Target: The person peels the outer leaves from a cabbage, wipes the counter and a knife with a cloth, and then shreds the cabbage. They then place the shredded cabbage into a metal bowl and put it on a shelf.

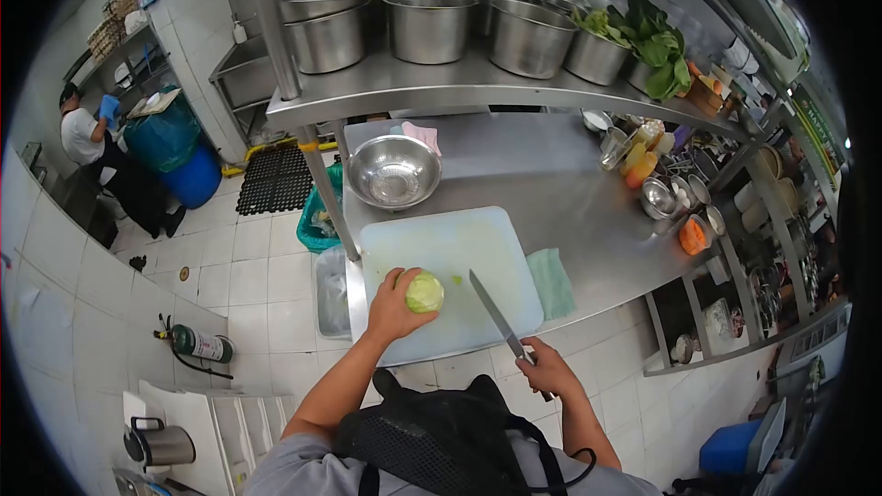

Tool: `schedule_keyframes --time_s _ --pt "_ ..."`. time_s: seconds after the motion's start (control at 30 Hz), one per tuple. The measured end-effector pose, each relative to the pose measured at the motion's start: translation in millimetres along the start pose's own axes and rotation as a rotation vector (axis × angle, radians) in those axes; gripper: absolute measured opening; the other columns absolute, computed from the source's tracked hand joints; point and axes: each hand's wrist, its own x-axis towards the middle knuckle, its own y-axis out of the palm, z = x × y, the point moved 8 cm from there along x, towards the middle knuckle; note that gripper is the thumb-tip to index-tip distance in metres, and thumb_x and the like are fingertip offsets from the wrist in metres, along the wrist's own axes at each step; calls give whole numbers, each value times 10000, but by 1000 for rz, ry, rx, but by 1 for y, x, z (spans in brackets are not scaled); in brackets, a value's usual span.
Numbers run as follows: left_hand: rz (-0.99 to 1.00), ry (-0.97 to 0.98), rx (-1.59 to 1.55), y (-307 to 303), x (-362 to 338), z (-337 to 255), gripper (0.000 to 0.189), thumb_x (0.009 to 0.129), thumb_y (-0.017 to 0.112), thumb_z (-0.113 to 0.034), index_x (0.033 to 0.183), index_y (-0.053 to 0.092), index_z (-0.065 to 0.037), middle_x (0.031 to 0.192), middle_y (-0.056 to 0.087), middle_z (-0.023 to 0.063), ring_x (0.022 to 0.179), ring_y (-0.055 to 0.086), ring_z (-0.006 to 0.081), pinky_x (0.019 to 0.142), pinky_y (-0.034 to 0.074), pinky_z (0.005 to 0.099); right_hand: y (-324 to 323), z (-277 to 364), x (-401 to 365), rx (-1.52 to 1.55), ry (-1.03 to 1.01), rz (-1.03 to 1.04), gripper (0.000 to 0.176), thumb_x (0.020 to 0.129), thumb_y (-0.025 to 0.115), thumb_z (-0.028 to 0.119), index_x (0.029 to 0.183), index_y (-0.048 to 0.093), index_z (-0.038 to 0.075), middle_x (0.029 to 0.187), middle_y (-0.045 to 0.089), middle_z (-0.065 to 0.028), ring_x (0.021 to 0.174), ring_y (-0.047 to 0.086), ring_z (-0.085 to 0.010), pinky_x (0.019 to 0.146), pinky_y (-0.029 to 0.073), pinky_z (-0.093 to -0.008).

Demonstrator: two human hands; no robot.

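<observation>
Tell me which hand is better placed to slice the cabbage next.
Likely the right hand: it grips the knife by its handle, blade over the cutting board, while the left hand holds the cabbage.

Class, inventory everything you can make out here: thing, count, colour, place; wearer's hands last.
Round vegetable: one, pale green, on cutting board
Knife: one, grey, blade over board
Cutting board: one, whitish, on counter
Colander: one, silver, behind board
Cloths: two, green and pink, by board and colander
Shelf: one, steel grey, above counter
Pots: several, silver, on shelf
Leafy greens: several, green, shelf's right
Bottles: several, orange and yellowish, counter's right
Barrel: one, blue, floor, left
Cylinder: one, dark green, lower left
Co-workers: two, white and grey tops, left and top
Left hand: one, bare, holding the vegetable
Right hand: one, bare, holding the knife
</observation>
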Motion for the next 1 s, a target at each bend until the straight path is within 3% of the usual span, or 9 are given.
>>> schedule_keyframes --time_s 0.07,0.2,0.3,0.4,0.6,0.67,0.7,0.77,1.0 --pt "-65 80 -257 -4 12 23 814 724 894 -301 1424 515 -132 1419 537 189 1287 553 384 1056 489 494 9 -4 2 150 63 -64 439 960 673 225 1329 538 29 674 593 -96 469 582 -162 425 472 -347" --pt "238 -586 -1761 39 29 74 595 980 533 -498 1467 475 -162 1425 556 144 1202 627 345 927 577 509 21 -1 5 82 49 -133 445 971 667 227 1337 526 15 635 583 -86 441 560 -161 411 461 -345" --pt "249 -589 -2147 12 30 37 790 916 455 -712 1495 449 -174 1440 538 169 1159 639 407 826 614 461 27 1 10 104 75 -148 442 976 661 218 1336 516 7 636 575 -80 426 540 -154 392 448 -335" --pt "637 -129 -2523 -15 40 1 816 903 501 -692 1533 412 -181 1461 502 228 1176 584 528 874 604 476 29 5 16 161 99 -110 438 984 650 209 1340 508 -4 643 565 -71 422 533 -150 383 437 -329" --pt "706 64 -2363 -28 49 -23 828 910 489 -686 1529 411 -143 1463 495 242 1223 586 463 940 583 484 3 12 44 130 22 -28 451 992 640 185 1357 497 -38 607 542 -59 385 505 -146 363 406 -320" --pt "56 -253 -1628 -26 58 23 864 833 689 -619 1495 443 -122 1435 551 139 1274 578 371 1015 531 456 2 9 50 212 12 -11 444 993 636 183 1350 499 -44 602 540 -58 384 503 -144 359 400 -320" --pt "81 -269 -1619 -29 57 14 864 833 689 -619 1495 443 -122 1435 551 139 1274 578 371 1015 531 456 0 7 52 277 0 -2 437 995 633 180 1343 502 -51 597 537 -56 384 500 -142 356 393 -320" --pt "-48 155 -668 -73 56 -25 829 752 858 -369 1438 490 -86 1447 549 139 1340 537 300 1114 448 423 -1 1 57 322 3 11 411 1002 621 181 1330 511 -41 591 532 -56 383 497 -140 358 393 -324" --pt "294 330 -53 8 37 -11 920 598 892 -150 1434 509 -188 1560 428 156 1417 429 400 1166 389 475 -11 4 63 258 -41 71 355 1001 610 187 1294 535 1 599 539 -53 394 496 -133 369 411 -316"
